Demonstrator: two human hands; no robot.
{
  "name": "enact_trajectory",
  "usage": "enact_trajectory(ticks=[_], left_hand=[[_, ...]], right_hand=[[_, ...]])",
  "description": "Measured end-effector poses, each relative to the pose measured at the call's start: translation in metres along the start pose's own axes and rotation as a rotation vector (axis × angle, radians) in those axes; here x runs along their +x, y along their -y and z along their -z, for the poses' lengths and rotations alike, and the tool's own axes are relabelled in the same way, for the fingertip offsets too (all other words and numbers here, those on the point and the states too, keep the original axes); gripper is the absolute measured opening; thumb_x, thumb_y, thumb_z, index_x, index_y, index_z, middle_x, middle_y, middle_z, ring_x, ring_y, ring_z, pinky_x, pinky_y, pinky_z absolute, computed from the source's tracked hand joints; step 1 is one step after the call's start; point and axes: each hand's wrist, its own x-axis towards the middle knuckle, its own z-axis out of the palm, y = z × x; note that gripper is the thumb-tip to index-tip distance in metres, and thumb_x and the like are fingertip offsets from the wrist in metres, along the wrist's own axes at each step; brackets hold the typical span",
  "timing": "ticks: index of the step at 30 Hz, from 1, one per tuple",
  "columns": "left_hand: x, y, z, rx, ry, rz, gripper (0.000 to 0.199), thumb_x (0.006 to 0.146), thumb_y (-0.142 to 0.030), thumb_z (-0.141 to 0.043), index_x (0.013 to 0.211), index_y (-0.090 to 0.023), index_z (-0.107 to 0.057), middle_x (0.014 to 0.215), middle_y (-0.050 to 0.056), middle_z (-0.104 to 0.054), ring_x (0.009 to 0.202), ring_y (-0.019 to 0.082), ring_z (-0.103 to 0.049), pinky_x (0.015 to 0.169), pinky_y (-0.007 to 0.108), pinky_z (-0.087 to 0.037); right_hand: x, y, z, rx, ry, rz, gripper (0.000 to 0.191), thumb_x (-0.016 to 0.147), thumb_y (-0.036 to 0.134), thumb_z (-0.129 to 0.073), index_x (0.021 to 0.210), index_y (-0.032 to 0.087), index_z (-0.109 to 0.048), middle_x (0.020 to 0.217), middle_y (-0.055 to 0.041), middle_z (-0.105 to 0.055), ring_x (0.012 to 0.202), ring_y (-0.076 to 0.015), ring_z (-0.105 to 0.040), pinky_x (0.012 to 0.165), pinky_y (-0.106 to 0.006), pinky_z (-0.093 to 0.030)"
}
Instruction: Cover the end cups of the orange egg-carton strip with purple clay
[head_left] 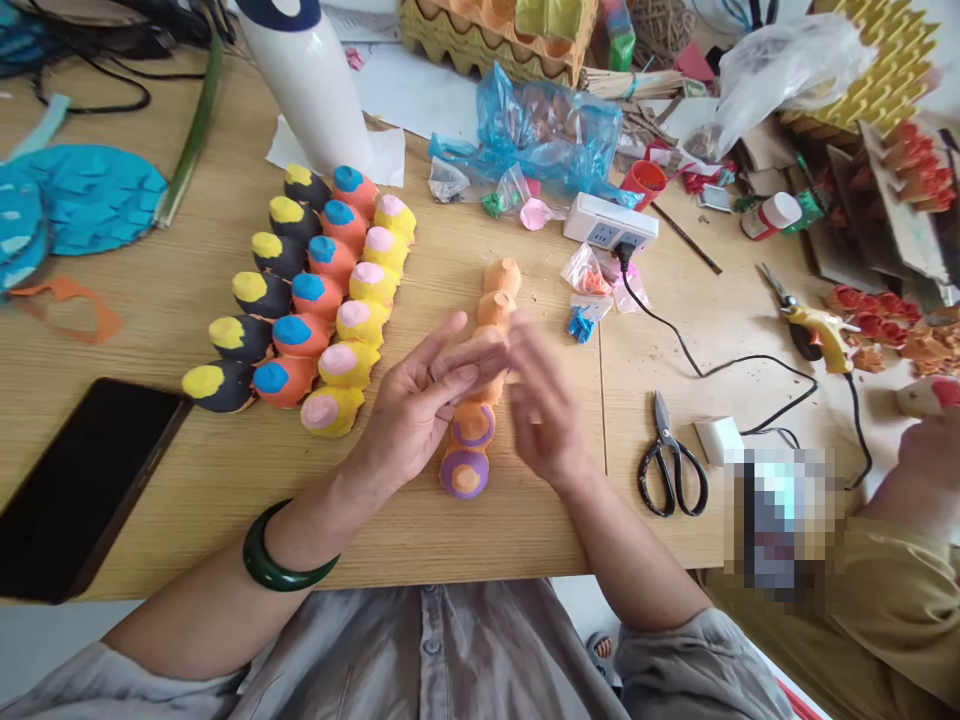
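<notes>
My left hand [420, 400] is held palm up with its fingers stretched out, over a strip of orange egg-carton cups [466, 472]. My right hand [551, 420] meets it at the fingertips, its fingers extended and smeared by motion. Whether something small lies between the palms is hidden. The strip's two nearest cups carry purple rings; the farther ones are plain orange, partly covered by my hands. Left of them lie three finished-looking strips: black cups with yellow tops [250, 292], orange cups with blue tops [301, 332] and yellow cups with pink tops [361, 322].
A phone [90, 490] lies at left, a white bottle [311, 90] behind the strips. Right are scissors [670, 465], a power strip [611, 222] with its cable, clay packets [587, 290] and a glue gun [817, 330]. Another person's arm [926, 470] rests at far right.
</notes>
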Motion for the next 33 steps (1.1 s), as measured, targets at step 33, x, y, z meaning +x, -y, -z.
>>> enact_trajectory(ticks=[33], left_hand=[[0.006,0.007,0.022,1.271,0.459,-0.987,0.038,0.101,-0.010,-0.062,0.127,-0.031,-0.081,0.130,0.003,-0.083,0.138,0.027,-0.071,0.129,0.058,-0.049]], right_hand=[[0.004,0.006,0.012,0.074,-0.073,0.048,0.043,0.115,0.036,-0.042,0.150,0.032,-0.066,0.151,-0.0090,-0.072,0.148,-0.0260,-0.063,0.122,-0.052,-0.057]])
